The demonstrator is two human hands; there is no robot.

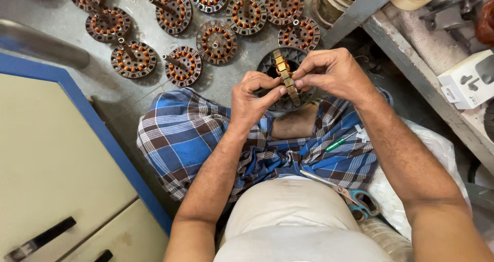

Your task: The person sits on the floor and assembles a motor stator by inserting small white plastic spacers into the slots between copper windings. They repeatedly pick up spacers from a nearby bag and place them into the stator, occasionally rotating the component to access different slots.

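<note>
Scissors (355,196) with teal handles lie on the checked cloth (180,133) at the lap. Above, the left hand (252,100) pinches a dark round stator (282,77) (bare of windings), and the right hand (332,71) grips its upper rim. Wound stators (182,65) cover the floor beyond.

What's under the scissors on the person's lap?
The scissors lie on the blue checked cloth over the lap, blades pointing toward the middle. The teal handles overhang a white bag. The cloth under them is covered.
</note>
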